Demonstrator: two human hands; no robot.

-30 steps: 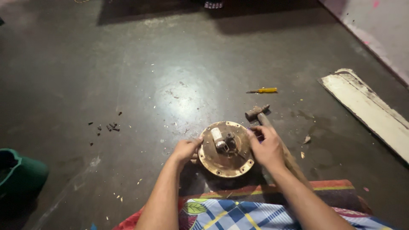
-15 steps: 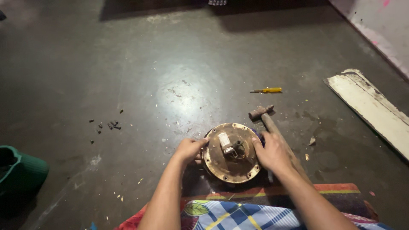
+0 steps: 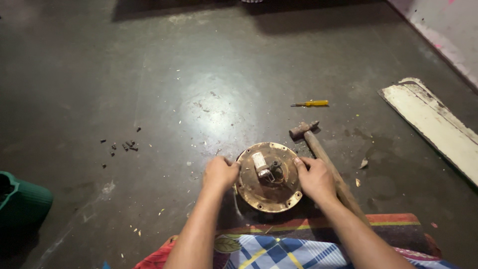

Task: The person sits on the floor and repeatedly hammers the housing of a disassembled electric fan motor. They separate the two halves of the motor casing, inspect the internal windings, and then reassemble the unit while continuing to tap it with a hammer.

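A round brass-coloured metal cover (image 3: 269, 192) with a rusty hub and a small white cylinder at its centre lies on the dark floor in front of me. My left hand (image 3: 219, 173) grips its left rim. My right hand (image 3: 314, 179) grips its right rim, thumb on top. Just right of the disc lies a hammer (image 3: 318, 149) with a wooden handle, its head pointing away from me; my right wrist rests over the handle.
A small yellow-handled screwdriver (image 3: 311, 103) lies farther out. Several dark screws (image 3: 124, 146) are scattered at the left. A green container (image 3: 22, 199) sits at the left edge, a white board (image 3: 433, 124) at the right. A striped cloth (image 3: 318, 224) lies under my arms.
The view has shifted slightly. Both hands stay on the disc's rim, with the left fingers closing more onto the left edge.
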